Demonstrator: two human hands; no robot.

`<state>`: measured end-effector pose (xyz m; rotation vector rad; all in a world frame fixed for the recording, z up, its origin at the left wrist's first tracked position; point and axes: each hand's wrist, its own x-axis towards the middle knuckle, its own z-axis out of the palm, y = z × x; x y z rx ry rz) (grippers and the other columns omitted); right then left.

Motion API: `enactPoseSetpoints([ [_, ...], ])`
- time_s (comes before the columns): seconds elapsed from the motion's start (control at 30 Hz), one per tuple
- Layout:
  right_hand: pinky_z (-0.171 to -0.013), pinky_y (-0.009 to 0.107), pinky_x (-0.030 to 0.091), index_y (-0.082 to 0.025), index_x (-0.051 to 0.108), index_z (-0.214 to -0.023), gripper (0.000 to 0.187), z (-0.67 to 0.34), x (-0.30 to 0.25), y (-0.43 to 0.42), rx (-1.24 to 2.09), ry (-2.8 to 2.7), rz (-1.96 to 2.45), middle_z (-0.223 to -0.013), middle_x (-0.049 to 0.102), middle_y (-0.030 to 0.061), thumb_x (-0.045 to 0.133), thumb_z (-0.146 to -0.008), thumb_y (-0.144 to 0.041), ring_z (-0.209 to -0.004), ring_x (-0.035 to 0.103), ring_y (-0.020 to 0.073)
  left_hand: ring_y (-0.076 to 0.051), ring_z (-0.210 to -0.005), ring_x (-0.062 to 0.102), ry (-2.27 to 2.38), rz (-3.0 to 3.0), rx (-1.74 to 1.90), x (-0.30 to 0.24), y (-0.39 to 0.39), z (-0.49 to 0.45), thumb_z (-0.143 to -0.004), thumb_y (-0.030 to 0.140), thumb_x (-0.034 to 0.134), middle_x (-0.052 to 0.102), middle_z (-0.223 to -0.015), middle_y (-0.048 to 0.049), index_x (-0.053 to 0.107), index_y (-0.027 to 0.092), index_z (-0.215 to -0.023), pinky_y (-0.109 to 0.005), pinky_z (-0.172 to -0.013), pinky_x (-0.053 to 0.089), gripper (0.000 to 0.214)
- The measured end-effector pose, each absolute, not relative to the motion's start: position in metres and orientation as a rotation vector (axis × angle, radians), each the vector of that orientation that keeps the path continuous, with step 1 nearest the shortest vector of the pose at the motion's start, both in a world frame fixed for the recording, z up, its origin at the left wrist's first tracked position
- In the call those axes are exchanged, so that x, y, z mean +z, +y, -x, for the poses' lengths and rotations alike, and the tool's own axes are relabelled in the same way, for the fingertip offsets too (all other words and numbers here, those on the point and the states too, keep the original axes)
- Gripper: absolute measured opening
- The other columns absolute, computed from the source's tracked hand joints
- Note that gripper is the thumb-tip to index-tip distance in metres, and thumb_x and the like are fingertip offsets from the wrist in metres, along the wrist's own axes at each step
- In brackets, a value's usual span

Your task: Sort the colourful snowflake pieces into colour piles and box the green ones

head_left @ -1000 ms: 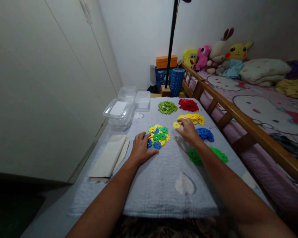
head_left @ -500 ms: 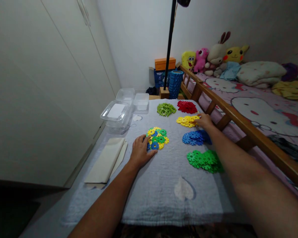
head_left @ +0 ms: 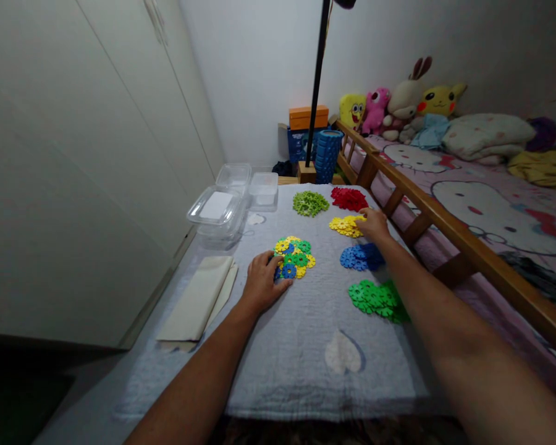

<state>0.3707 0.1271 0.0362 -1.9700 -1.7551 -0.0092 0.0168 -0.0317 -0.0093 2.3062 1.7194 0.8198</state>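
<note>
My left hand point(head_left: 262, 281) rests on the left edge of a mixed pile of yellow, green and blue plastic discs point(head_left: 295, 256), its fingers curled against the discs. My right hand point(head_left: 375, 224) lies at the right edge of the yellow pile point(head_left: 345, 225), fingers bent over it; what they pinch, if anything, is hidden. Sorted piles lie round about: light green point(head_left: 310, 203), red point(head_left: 349, 199), blue point(head_left: 358, 256) and dark green point(head_left: 374, 297). All sit on a pale blue cloth point(head_left: 306, 346).
Clear plastic containers point(head_left: 219, 212) stand at the cloth's far left, with a folded cream cloth point(head_left: 199, 299) nearer. A wooden bed rail point(head_left: 449, 230) runs along the right. A black pole point(head_left: 315, 86) rises at the far end. White wardrobe doors point(head_left: 97, 154) line the left.
My right hand carried a yellow disc from beside the mixed pile over to the yellow pile and now rests at that pile's edge. The left hand has stayed put.
</note>
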Motion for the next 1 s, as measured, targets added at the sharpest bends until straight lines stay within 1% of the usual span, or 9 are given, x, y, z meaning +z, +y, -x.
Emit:
enactPoseSetpoints([
  [0.1, -0.095, 0.038, 0.048, -0.014, 0.071, -0.115, 0.038, -0.336, 0.050, 0.110, 0.110, -1.814, 1.849, -0.106, 0.069, 0.0129, 0.061, -0.079, -0.022, -0.102, 0.061, 0.0253, -0.033, -0.124, 0.054, 1.695, -2.316, 0.826, -0.009, -0.031, -0.017, -0.077, 0.038, 0.077, 0.059, -0.133, -0.0130, 0.067, 0.023, -0.124, -0.051, -0.107, 0.045, 0.051],
  [0.17, -0.087, 0.032, 0.050, -0.013, 0.071, -0.115, 0.035, -0.307, 0.056, 0.093, 0.324, -1.970, 1.696, -0.103, 0.070, 0.0111, 0.061, -0.083, -0.022, -0.092, 0.064, 0.0207, -0.032, -0.123, 0.055, 1.683, -2.315, 0.841, -0.009, -0.030, -0.017, -0.079, 0.035, 0.075, 0.060, -0.131, -0.0125, 0.068, 0.022, -0.121, -0.049, -0.107, 0.046, 0.045],
  [0.2, -0.083, 0.029, 0.050, -0.013, 0.071, -0.115, 0.033, -0.293, 0.058, 0.083, 0.441, -2.049, 1.634, -0.100, 0.071, 0.0096, 0.061, -0.085, -0.022, -0.087, 0.064, 0.0187, -0.032, -0.122, 0.055, 1.677, -2.314, 0.850, -0.008, -0.030, -0.017, -0.080, 0.034, 0.075, 0.061, -0.130, -0.0121, 0.069, 0.022, -0.120, -0.049, -0.106, 0.046, 0.042],
  [0.27, -0.082, 0.027, 0.049, -0.015, 0.073, -0.110, 0.028, -0.267, 0.057, 0.062, 0.568, -2.236, 1.516, -0.097, 0.071, 0.0071, 0.063, -0.085, -0.020, -0.084, 0.063, 0.0168, -0.031, -0.120, 0.056, 1.668, -2.311, 0.868, -0.007, -0.030, -0.018, -0.081, 0.033, 0.073, 0.062, -0.129, -0.0110, 0.070, 0.023, -0.117, -0.048, -0.105, 0.047, 0.038],
  [0.37, -0.090, 0.030, 0.046, -0.017, 0.072, -0.113, 0.032, -0.239, 0.046, 0.038, 0.518, -2.387, 1.434, -0.105, 0.069, 0.0086, 0.070, -0.080, -0.018, -0.094, 0.062, 0.0191, -0.030, -0.118, 0.057, 1.668, -2.297, 0.885, -0.006, -0.031, -0.017, -0.082, 0.033, 0.072, 0.063, -0.127, -0.0109, 0.070, 0.022, -0.114, -0.047, -0.105, 0.047, 0.034],
  [0.47, -0.095, 0.033, 0.044, -0.016, 0.070, -0.117, 0.039, -0.226, 0.032, 0.026, 0.428, -2.416, 1.463, -0.111, 0.066, 0.0114, 0.073, -0.078, -0.017, -0.104, 0.059, 0.0224, -0.029, -0.118, 0.057, 1.668, -2.287, 0.878, -0.005, -0.032, -0.017, -0.082, 0.034, 0.073, 0.062, -0.127, -0.0111, 0.069, 0.021, -0.115, -0.047, -0.105, 0.046, 0.036],
  [0.63, -0.092, 0.034, 0.043, -0.016, 0.070, -0.108, 0.027, -0.222, 0.021, 0.022, 0.380, -2.396, 1.495, -0.108, 0.065, 0.0113, 0.069, -0.081, -0.019, -0.101, 0.057, 0.0228, -0.031, -0.123, 0.054, 1.726, -2.260, 0.851, -0.003, -0.032, -0.018, -0.077, 0.036, 0.076, 0.060, -0.131, -0.0112, 0.066, 0.023, -0.121, -0.048, -0.107, 0.045, 0.047],
  [0.83, -0.096, 0.036, 0.042, -0.015, 0.067, -0.114, 0.035, -0.221, 0.020, 0.021, 0.348, -2.371, 1.481, -0.111, 0.067, 0.0129, 0.067, -0.079, -0.019, -0.102, 0.057, 0.0238, -0.034, -0.121, 0.054, 1.878, -2.214, 0.778, 0.004, -0.035, -0.016, -0.073, 0.045, 0.080, 0.058, -0.133, -0.0129, 0.063, 0.022, -0.124, -0.050, -0.105, 0.045, 0.058],
  [1.0, -0.095, 0.035, 0.042, -0.015, 0.068, -0.112, 0.035, -0.222, 0.022, 0.020, 0.343, -2.356, 1.447, -0.111, 0.069, 0.0122, 0.065, -0.078, -0.017, -0.103, 0.057, 0.0234, -0.032, -0.110, 0.057, 1.924, -2.224, 0.750, 0.006, -0.035, -0.013, -0.074, 0.049, 0.080, 0.062, -0.123, -0.0116, 0.066, 0.022, -0.115, -0.048, -0.100, 0.048, 0.052],
])
